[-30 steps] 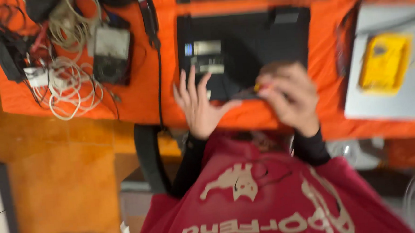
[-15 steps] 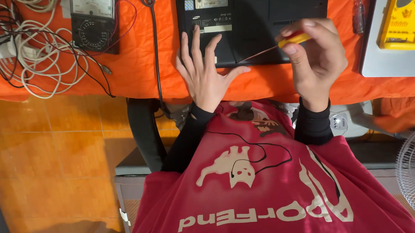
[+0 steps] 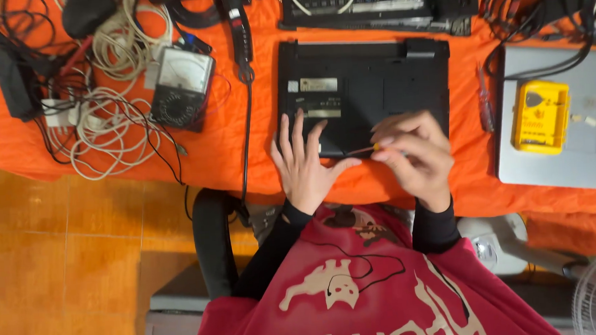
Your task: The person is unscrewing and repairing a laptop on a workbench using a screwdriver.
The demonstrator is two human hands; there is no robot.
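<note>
Your right hand (image 3: 416, 156) pinches a thin yellow-handled screwdriver (image 3: 364, 149) lying almost level, its tip pointing left toward your flat, open-fingered left hand (image 3: 306, 161) on the upturned black laptop (image 3: 365, 89).

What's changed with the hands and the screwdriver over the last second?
The right hand lowered the screwdriver, tip now down by the left hand's thumb on the black laptop. The left hand stayed flat on the laptop; the right kept its grip.

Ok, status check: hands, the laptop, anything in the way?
Left hand flat on upturned black laptop. Right hand pinches small screwdriver, tip toward laptop's near edge. Nothing blocking; cables off left.
</note>
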